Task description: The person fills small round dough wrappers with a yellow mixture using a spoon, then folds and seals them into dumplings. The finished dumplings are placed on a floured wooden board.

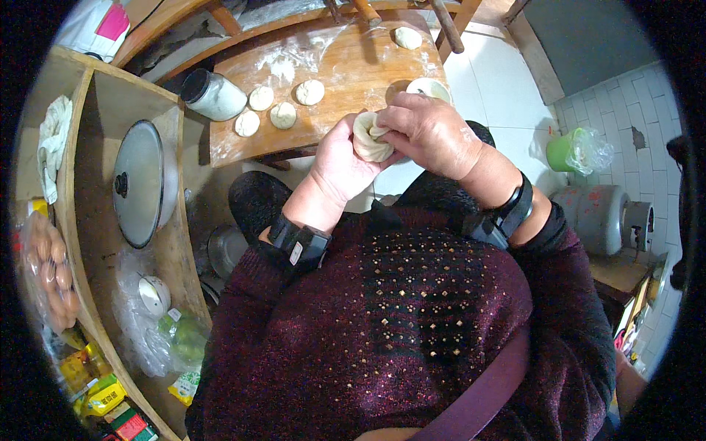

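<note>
A twisted piece of dough (370, 140) rests in the palm of my left hand (343, 160), whose fingers curl up around it. From the right, my right hand (433, 129) pinches a fold at the dough's upper edge between thumb and fingers. Both hands are above the near edge of a floured wooden board (353, 71). Just behind my right hand stands a white bowl (429, 87), partly covered by it. Several round dough pieces (283, 115) lie on the board's left half. One more dough ball (408, 38) sits at its far right corner.
A glass jar of white powder (215, 96) with a dark lid is at the board's left end. A wooden cabinet (83, 165) on the left holds a lidded pot (140, 184). Rightward are a green bin (563, 150) and a gas cylinder (593, 218). Wooden legs (447, 27) overhang the board's far side.
</note>
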Tool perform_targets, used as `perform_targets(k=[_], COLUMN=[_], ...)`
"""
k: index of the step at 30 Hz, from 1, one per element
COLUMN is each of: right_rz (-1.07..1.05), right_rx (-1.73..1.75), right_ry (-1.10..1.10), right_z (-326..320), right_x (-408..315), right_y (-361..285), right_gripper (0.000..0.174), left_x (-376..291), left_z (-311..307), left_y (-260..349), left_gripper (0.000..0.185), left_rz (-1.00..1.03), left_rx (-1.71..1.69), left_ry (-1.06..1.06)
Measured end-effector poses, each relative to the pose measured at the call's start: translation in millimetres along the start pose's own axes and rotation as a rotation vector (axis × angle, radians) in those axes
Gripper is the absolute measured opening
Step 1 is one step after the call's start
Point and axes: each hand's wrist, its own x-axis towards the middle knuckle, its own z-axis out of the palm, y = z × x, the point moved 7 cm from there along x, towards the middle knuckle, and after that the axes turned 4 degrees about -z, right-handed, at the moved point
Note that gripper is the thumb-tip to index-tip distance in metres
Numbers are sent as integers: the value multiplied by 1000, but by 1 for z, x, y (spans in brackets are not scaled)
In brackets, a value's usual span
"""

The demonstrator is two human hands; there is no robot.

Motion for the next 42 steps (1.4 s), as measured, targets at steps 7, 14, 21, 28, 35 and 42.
perform_targets(k=[7, 14, 21, 28, 35, 42], right_rz=[27, 280, -62, 77, 462, 168], right_rx=[108, 280, -33, 187, 528, 258], right_ry=[30, 147, -107, 72, 121, 107], right_z=[-5, 2, 4, -7, 13, 3], right_x=[3, 2, 8, 12, 10, 14], right_y=[-1, 16, -2, 2, 23, 13], right_gripper=[21, 20, 26, 24, 20, 15], left_x=[-6, -10, -7, -13, -16, -14], left_z=[14, 16, 7, 32, 29, 13], left_y=[2, 12, 6, 16, 29, 31], left_gripper=[44, 43, 37, 43, 42, 38], left_rz=[-8, 196, 38, 53, 341, 294], left_rx=[234, 119, 127, 320, 207, 217], left_ry=[150, 173, 140, 205, 257, 291])
